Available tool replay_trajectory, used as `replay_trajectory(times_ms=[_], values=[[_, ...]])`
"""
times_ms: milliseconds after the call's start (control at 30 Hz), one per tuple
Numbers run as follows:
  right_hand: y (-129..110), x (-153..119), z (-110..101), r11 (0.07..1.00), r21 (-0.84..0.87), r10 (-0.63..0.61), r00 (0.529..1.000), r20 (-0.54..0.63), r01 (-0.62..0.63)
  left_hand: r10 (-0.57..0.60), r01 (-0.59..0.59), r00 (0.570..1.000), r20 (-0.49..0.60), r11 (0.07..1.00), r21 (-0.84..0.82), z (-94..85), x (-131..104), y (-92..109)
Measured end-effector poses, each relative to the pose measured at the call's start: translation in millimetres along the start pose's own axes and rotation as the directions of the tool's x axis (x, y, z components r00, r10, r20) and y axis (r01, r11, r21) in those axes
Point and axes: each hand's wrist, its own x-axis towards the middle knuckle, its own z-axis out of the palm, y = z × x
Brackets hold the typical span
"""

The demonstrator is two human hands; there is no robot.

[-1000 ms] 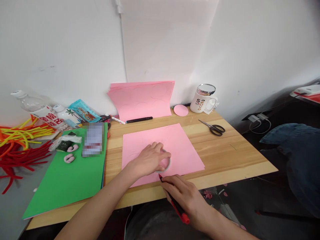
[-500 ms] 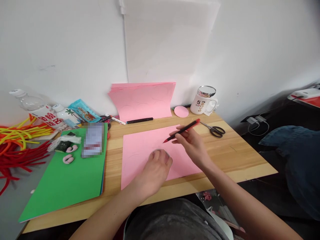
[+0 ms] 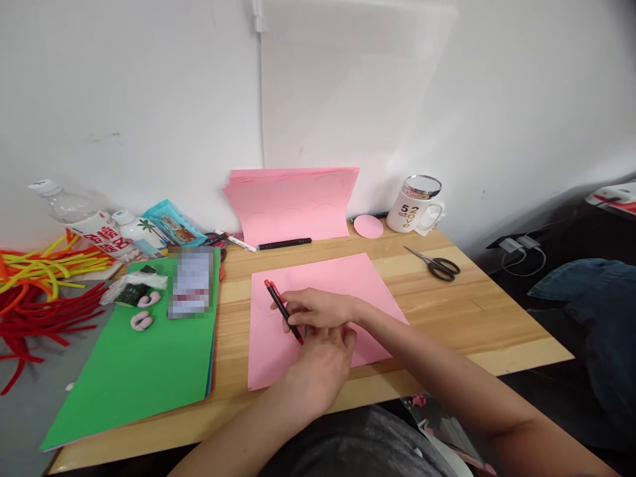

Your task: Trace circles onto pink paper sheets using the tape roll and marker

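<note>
A sheet of pink paper (image 3: 268, 358) lies flat on the table with faint curved lines on it. My left hand (image 3: 325, 351) bears down on its middle, fingers curled over a small round object with a pale rim, nearly all hidden now. Crossing above it, my right hand (image 3: 318, 308) grips a black pen with red ends (image 3: 281, 308). The pen leans, its lower end down at the paper by the left side of my left hand. Several pink sheets (image 3: 298, 205) with drawn curves stand bent against the wall, and a cut pink circle (image 3: 368, 226) lies beside them.
Scissors (image 3: 437, 265) lie at the right, near a white mug (image 3: 412, 205). A black marker (image 3: 285, 244) lies before the pink stack. At the left are green sheets (image 3: 149, 371), a phone (image 3: 191, 281), bottles (image 3: 79, 215) and pipe cleaners (image 3: 54, 305).
My right hand has swung left and down across my left hand, bringing the pen from the right side to the left. My left hand stays over the round object. The view has shifted slightly.
</note>
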Motion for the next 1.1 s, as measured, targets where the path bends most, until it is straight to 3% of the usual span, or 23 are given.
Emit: replay_trajectory(times_ms=[133, 367, 700, 900, 1100], values=[[1.2, 5.0, -3.2, 0.998, -0.066, 0.015, 0.995, 0.103, -0.009, -0.005, 0.004, 1.000, 0.016, 0.999, 0.052, -0.2, -0.5, 1.1], [0.1, 8.8, -3.7, 0.997, -0.072, 0.011, 0.998, 0.066, -0.006, -0.016, 0.016, 1.000, -0.017, 0.999, 0.043, 0.4, 2.1, 0.9], [4.0, 12.5, -4.5, 0.992, -0.125, 0.024, 0.995, 0.100, -0.011, -0.021, 0.021, 1.000, 0.008, 0.997, 0.073, 0.8, 3.7, 1.7], [10.1, 10.8, -12.1, 0.998, -0.050, 0.044, 0.997, -0.056, -0.047, -0.040, 0.045, 0.996, -0.079, 0.997, 0.058, 8.0, 5.7, 0.4], [30.4, 5.2, -21.2, 0.998, 0.043, 0.057, 0.959, -0.277, -0.047, -0.052, 0.056, 0.992, -0.116, 0.998, 0.031, 12.4, 8.3, 0.3]])
